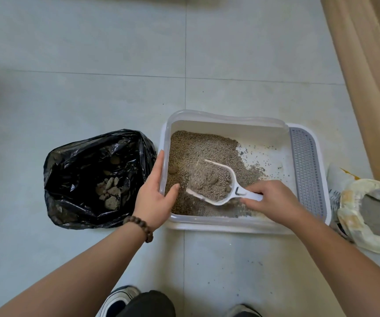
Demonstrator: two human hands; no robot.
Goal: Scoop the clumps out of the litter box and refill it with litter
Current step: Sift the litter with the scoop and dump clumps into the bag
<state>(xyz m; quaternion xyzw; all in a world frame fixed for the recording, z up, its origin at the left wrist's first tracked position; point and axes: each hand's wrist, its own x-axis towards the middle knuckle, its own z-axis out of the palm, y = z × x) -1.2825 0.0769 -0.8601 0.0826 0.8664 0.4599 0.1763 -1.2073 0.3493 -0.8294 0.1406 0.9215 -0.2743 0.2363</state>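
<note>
A white litter box [228,121] sits on the tiled floor, with grey-brown litter [198,145] heaped toward its left side and bare white bottom at the right. My right hand [269,200] grips the handle of a white scoop [241,191], which is raised over the litter and loaded with litter and a clump. My left hand [155,193] grips the box's left wall, thumb inside the rim. One brown clump [173,169] lies against that wall. A black rubbish bag [70,161] lies open left of the box, with several clumps [110,191] inside.
An open sack of fresh grey litter [376,216] stands right of the box. A grey grid step [305,168] forms the box's right end. A wooden furniture panel [367,76] runs along the far right. My shoes [118,298] are at the bottom edge.
</note>
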